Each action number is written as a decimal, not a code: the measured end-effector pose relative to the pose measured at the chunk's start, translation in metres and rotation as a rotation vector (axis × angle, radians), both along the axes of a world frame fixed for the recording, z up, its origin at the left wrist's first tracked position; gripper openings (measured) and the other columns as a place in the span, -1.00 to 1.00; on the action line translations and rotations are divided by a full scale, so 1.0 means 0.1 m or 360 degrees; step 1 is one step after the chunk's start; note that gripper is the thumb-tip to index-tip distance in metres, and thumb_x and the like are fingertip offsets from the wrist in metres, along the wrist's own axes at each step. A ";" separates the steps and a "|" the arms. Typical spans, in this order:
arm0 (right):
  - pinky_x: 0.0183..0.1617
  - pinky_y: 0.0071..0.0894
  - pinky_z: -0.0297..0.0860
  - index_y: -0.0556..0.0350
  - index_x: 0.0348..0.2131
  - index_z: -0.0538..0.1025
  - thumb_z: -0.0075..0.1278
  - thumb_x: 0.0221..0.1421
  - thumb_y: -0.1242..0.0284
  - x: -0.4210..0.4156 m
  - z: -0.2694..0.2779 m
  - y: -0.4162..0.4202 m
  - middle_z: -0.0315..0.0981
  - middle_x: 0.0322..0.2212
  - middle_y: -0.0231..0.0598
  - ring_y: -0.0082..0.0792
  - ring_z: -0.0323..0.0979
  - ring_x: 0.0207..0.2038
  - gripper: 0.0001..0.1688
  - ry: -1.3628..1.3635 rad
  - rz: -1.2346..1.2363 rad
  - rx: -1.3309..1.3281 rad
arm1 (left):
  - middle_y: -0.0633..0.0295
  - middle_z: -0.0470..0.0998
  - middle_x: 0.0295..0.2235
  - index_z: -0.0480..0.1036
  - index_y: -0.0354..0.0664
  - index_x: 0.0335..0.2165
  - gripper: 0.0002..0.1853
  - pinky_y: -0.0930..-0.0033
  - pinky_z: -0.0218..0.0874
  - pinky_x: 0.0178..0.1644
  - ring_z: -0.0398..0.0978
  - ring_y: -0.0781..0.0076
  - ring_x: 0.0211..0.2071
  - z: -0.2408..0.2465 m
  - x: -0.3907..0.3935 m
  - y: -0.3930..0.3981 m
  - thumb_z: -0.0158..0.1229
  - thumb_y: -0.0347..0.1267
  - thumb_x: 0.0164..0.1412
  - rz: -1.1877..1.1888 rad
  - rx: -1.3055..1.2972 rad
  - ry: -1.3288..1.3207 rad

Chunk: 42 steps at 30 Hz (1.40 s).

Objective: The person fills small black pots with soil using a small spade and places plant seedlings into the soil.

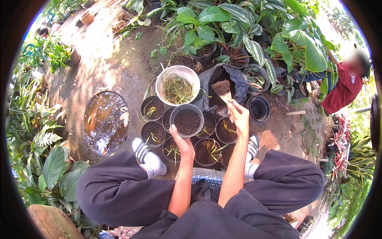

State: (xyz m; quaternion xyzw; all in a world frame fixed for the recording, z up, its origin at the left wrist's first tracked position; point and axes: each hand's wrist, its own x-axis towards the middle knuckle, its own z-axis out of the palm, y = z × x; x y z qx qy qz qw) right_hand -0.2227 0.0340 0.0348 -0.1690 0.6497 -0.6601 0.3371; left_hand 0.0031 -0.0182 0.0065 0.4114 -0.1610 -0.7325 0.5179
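My left hand (pixel 182 142) holds a round plastic pot (pixel 187 120) with dark soil inside, raised over several other pots. In my right hand (pixel 238 115) is a small scoop (pixel 226 96) heaped with brown soil (pixel 221 87), held over the near edge of an open black plastic bag (pixel 239 82). Left of the bag, a whitish bucket (pixel 159 86) holds thin green plant cuttings (pixel 178 89). Below stand black pots of soil with small yellow-green plants, among them one at the lower left (pixel 153 133) and one between my forearms (pixel 208 151).
Empty nested black pots (pixel 258 109) stand right of the bag. A round puddle-filled basin (pixel 106 122) lies at left. Leafy potted plants (pixel 235 27) crowd the far side. My feet in striped slides flank the pots. A person in a red shirt (pixel 343 86) is at the right.
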 end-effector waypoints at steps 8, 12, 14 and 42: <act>-0.58 -0.71 0.07 0.21 -0.10 0.65 0.33 0.10 0.56 0.80 0.88 0.23 0.49 -0.47 -0.62 -0.87 0.18 -0.59 -0.66 0.0053 0.0064 0.0043 | 0.23 0.28 0.23 0.18 0.05 0.23 -0.42 0.01 0.12 0.32 0.27 0.29 0.28 0.01 0.03 -0.01 -0.08 0.12 0.46 -0.0169 -0.0048 -0.0011; 0.01 -0.55 0.42 0.38 -0.08 0.63 0.28 0.12 0.60 1.10 0.89 0.28 0.61 -0.19 -0.38 -0.67 0.46 -0.13 -0.65 0.0150 0.0157 -0.0021 | 0.22 0.35 0.24 0.21 -0.03 0.28 -0.33 -0.01 0.14 0.33 0.30 0.27 0.28 0.08 -0.06 0.01 -0.21 0.16 0.48 -0.0153 -0.0058 -0.0071; -0.02 -0.55 0.44 0.39 -0.08 0.63 0.28 0.11 0.59 1.20 0.93 0.33 0.65 -0.21 -0.32 -0.65 0.49 -0.15 -0.65 0.0121 0.0262 -0.0019 | 0.21 0.38 0.25 0.23 -0.08 0.29 -0.28 0.00 0.16 0.32 0.33 0.27 0.27 0.08 -0.04 -0.02 -0.26 0.19 0.48 -0.0145 -0.0081 -0.0087; -0.11 -0.02 0.43 0.00 -0.02 0.40 0.00 0.28 0.44 0.14 2.65 0.79 0.44 -0.30 -0.12 0.01 0.51 -0.20 -0.71 0.2132 0.1571 0.0926 | 0.17 0.35 0.12 0.15 -0.06 0.19 -0.36 0.15 0.23 0.23 0.39 0.37 0.15 1.46 -0.32 0.20 0.00 0.11 0.42 -0.0901 -0.0205 0.0109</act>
